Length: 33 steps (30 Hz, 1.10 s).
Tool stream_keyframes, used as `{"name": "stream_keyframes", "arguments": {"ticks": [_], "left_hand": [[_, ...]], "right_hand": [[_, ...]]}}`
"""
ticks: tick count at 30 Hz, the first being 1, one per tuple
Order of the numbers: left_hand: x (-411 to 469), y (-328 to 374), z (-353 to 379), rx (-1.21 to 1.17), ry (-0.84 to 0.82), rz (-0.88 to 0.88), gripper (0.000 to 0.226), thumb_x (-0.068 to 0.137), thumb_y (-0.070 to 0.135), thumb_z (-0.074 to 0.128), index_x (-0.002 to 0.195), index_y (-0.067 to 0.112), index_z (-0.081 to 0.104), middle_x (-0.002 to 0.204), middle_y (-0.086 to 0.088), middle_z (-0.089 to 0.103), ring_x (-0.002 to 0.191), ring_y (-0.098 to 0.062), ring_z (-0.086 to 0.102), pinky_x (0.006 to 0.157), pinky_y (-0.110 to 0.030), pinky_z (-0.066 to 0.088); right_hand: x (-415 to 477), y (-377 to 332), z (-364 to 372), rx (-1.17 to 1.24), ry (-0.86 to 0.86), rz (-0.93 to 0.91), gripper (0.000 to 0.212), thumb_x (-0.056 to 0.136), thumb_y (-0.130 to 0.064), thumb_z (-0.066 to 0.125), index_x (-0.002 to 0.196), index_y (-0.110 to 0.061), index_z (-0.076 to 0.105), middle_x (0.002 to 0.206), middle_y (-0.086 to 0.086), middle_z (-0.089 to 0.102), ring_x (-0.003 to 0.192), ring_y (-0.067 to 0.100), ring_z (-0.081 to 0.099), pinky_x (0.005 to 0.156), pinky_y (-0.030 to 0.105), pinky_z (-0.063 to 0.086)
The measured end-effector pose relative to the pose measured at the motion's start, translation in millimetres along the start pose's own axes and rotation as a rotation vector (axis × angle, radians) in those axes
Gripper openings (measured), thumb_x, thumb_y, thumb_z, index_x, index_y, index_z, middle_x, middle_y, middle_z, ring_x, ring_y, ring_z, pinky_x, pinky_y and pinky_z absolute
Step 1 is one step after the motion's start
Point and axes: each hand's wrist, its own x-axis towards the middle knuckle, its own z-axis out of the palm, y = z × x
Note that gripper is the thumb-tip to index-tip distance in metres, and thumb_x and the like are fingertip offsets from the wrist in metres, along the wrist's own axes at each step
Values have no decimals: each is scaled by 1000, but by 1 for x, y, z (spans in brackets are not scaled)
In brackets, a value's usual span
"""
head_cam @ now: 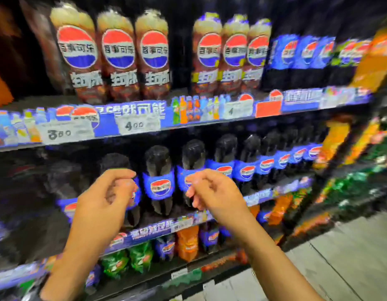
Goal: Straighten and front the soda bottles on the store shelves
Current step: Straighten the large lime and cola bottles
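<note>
Left hand (105, 198) and right hand (212, 192) are up in front of the middle shelf, fingers curled in, nothing held. Frame is blurry. Just behind them is a row of dark cola bottles (159, 161), upright, blue labels mostly facing out; the left hand overlaps one, contact unclear. Above that is the shelf strip with price tags (136, 126), then the taller brown-label bottles (118, 55) on the top shelf.

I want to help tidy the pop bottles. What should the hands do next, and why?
Probably open the left hand and take hold of the dark bottle right behind it, to pull it forward. Both it and the right hand are curled, holding nothing, and that bottle is the nearest one.
</note>
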Motion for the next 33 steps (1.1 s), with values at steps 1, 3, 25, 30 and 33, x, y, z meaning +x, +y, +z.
{"name": "stream_keyframes", "arguments": {"ticks": [1, 3, 25, 30, 33], "left_hand": [[-2, -1, 15, -13, -34, -6, 21, 92, 5, 56, 92, 24, 65, 78, -6, 69, 60, -7, 61, 56, -9, 46], [-10, -3, 48, -16, -102, -17, 20, 92, 3, 55, 93, 21, 65, 72, -8, 65, 52, -5, 55, 50, -10, 42], [-84, 21, 499, 58, -626, -314, 12, 85, 26, 58, 86, 36, 65, 75, -1, 70, 70, -17, 65, 72, -43, 53], [-83, 27, 591, 160, -735, -313, 13, 91, 23, 58, 92, 36, 62, 81, -4, 70, 76, -29, 67, 72, -48, 54], [-82, 32, 643, 208, -777, -271, 10, 91, 24, 59, 95, 33, 61, 79, -2, 69, 71, -24, 67, 68, -39, 55]], "right_hand": [[-6, 2, -14, -1, 40, 25, 17, 96, -4, 47, 91, -9, 62, 71, 7, 63, 51, 16, 50, 51, 23, 41], [-16, 7, -44, -30, 117, 52, 17, 96, -6, 48, 87, -9, 63, 70, 7, 63, 50, 16, 49, 50, 23, 41], [-113, 179, -493, -336, 202, 574, 26, 93, -25, 52, 84, -4, 64, 84, 16, 70, 68, 19, 61, 63, 34, 48], [-121, 192, -584, -395, 152, 664, 21, 90, -25, 52, 87, -9, 66, 85, 12, 72, 72, 25, 67, 66, 36, 54], [-113, 201, -631, -400, 197, 675, 23, 90, -28, 54, 89, -8, 66, 87, 11, 72, 82, 30, 68, 74, 41, 55]]}}
